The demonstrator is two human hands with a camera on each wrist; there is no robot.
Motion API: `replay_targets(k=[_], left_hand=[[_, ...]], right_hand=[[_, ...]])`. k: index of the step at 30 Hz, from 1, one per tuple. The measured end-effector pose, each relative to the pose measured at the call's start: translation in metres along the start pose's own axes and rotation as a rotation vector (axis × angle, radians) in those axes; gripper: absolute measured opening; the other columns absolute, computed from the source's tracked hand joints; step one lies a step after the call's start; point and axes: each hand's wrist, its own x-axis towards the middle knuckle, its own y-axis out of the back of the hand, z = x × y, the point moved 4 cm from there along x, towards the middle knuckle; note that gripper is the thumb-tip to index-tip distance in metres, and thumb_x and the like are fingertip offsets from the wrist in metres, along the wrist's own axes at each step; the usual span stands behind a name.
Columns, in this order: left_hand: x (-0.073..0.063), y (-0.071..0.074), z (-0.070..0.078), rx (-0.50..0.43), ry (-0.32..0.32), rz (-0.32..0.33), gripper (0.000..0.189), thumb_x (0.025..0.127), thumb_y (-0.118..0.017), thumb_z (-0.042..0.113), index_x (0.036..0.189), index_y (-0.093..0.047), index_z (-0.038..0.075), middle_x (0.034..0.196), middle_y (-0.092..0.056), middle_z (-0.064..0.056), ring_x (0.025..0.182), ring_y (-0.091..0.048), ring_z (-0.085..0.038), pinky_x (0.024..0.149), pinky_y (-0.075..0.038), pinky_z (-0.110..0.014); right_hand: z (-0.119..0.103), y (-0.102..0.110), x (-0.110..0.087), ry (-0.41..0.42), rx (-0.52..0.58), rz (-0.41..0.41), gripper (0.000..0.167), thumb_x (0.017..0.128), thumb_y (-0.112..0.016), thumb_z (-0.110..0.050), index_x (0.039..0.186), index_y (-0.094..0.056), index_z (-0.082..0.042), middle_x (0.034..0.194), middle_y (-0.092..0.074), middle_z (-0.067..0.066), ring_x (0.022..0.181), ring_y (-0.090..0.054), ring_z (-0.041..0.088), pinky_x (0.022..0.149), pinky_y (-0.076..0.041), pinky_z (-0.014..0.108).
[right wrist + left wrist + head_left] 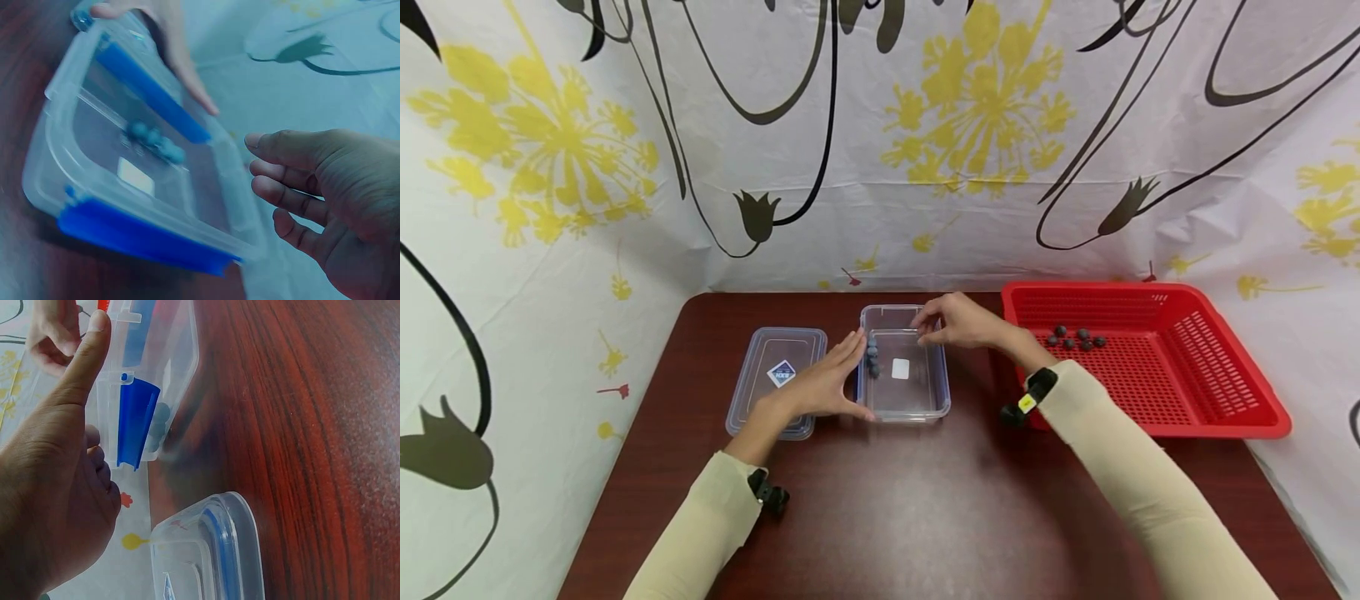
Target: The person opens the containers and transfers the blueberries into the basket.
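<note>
A clear plastic container (910, 398) with blue side clips stands on the table, a white sticker on its bottom. Several blueberries (873, 358) lie in a row along its left wall. My left hand (823, 383) rests against the container's left side, fingers stretched along the rim and thumb out at the near corner. Over the far right corner hovers my right hand (962, 322). Its fingers are loosely bent, and the right wrist view shows nothing between thumb and fingertips.
To the left lies a clear lid (748, 400) with a blue label, partly under my left forearm. A red basket (1232, 358) at the right holds several more blueberries (1069, 343). Behind the dark wooden table (910, 517) hangs a flowered cloth (880, 167).
</note>
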Motion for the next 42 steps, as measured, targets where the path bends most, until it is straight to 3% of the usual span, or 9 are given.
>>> replay_targets(k=[9,15,25,37,42], left_hand=[[0.000,0.001,0.001,-0.003,-0.002,-0.005,0.137,0.080,-0.086,0.064,0.170,0.000,0.007,0.179,0.008,-0.008,0.164,0.005,-0.026,0.129,-0.018,-0.056],[0.000,0.001,0.001,-0.004,-0.012,-0.004,0.136,0.080,-0.087,0.062,0.170,-0.001,0.005,0.179,0.007,-0.010,0.164,0.005,-0.026,0.129,-0.019,-0.056],[0.001,0.000,0.001,0.007,-0.023,0.008,0.136,0.081,-0.087,0.060,0.170,-0.001,0.004,0.179,0.006,-0.012,0.164,0.004,-0.028,0.129,-0.019,-0.056],[0.001,0.000,0.003,-0.006,-0.019,0.005,0.136,0.081,-0.088,0.060,0.170,-0.001,0.005,0.179,0.007,-0.011,0.164,0.003,-0.030,0.128,-0.019,-0.056],[0.000,0.001,0.004,-0.006,-0.010,0.004,0.136,0.081,-0.087,0.060,0.170,0.000,0.005,0.179,0.007,-0.010,0.165,0.003,-0.029,0.128,-0.020,-0.057]], right_hand=[[-0.001,-0.055,0.027,-0.018,0.026,-0.143,0.023,0.088,-0.085,-0.008,0.108,-0.079,0.003,0.094,-0.078,0.003,0.085,-0.071,0.010,0.078,-0.060,0.027],[0.001,-0.076,0.037,-0.049,0.031,-0.191,0.019,0.087,-0.086,-0.005,0.104,-0.081,-0.001,0.091,-0.078,0.002,0.082,-0.071,0.008,0.076,-0.059,0.023],[0.007,-0.095,0.043,-0.129,-0.029,-0.192,0.019,0.085,-0.091,-0.012,0.099,-0.081,-0.005,0.086,-0.076,-0.003,0.077,-0.069,0.005,0.073,-0.057,0.022],[0.001,-0.106,0.044,-0.047,-0.128,-0.132,0.016,0.082,-0.092,-0.014,0.090,-0.080,-0.008,0.079,-0.073,-0.004,0.071,-0.062,0.003,0.069,-0.054,0.021],[-0.002,-0.095,0.040,-0.046,-0.079,-0.119,0.013,0.084,-0.089,-0.011,0.094,-0.080,-0.007,0.083,-0.075,-0.003,0.074,-0.066,0.004,0.070,-0.055,0.021]])
